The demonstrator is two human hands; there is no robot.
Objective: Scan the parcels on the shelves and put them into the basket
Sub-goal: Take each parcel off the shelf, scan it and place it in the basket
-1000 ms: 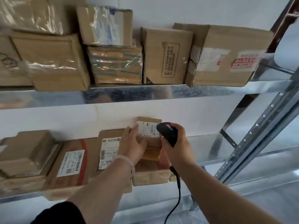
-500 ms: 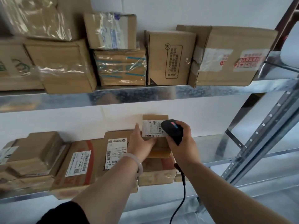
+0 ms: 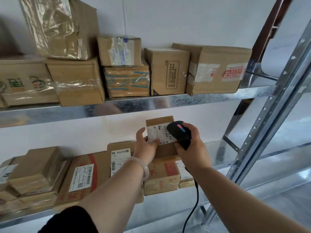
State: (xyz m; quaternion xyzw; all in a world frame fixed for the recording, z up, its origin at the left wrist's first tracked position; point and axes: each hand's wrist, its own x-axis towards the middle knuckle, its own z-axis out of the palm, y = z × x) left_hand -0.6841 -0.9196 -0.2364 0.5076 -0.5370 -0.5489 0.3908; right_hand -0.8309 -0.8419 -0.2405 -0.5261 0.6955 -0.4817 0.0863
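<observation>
My left hand (image 3: 147, 146) grips a small brown parcel (image 3: 165, 149) by its left side, holding it tilted above the lower shelf with its white barcode label (image 3: 157, 134) facing me. My right hand (image 3: 191, 145) holds a black corded scanner (image 3: 179, 133) right against the label's right part. Below them lie more parcels: a taped box with red print (image 3: 162, 177), a flat box with a label (image 3: 119, 158) and a wide flat box with a red stripe (image 3: 80, 175). No basket is in view.
The metal upper shelf (image 3: 134, 103) carries several cardboard boxes, among them a printed one (image 3: 170, 74) and a wide one (image 3: 220, 71). Stacked boxes (image 3: 35, 172) fill the lower shelf's left end. A perforated steel upright (image 3: 262, 121) slants along the right. The scanner cable (image 3: 193, 204) hangs down.
The left hand has lifted the small parcel higher off the stack. The right hand and the scanner rose with it, staying at the label.
</observation>
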